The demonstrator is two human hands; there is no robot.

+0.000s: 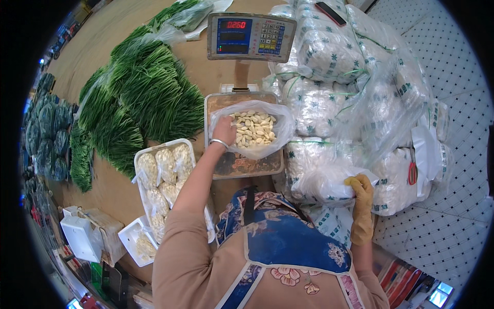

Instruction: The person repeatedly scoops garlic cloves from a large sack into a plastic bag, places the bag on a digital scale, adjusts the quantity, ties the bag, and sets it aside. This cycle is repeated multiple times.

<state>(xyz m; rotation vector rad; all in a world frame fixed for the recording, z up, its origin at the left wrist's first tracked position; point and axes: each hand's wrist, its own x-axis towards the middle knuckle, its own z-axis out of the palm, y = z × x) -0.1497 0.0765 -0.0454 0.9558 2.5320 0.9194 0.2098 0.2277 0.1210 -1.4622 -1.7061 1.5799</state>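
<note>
My bare left hand, a bracelet at its wrist, dips into an open clear plastic bag at its left side. Its fingers are bunched against the peeled garlic cloves; what they grip is hidden. The bag rests on the metal pan of a digital scale, whose lit display stands beyond it. At the right, my right hand wears a yellow rubber glove. Its fingers are curled closed on the edge of thin clear plastic bags lying on wrapped packs.
Bundles of green garlic shoots lie at the left. Nearer are a white foam tray of bagged garlic and a smaller white box. Stacked plastic-wrapped packs rise at the right, with a phone on top and red-handled scissors beside them.
</note>
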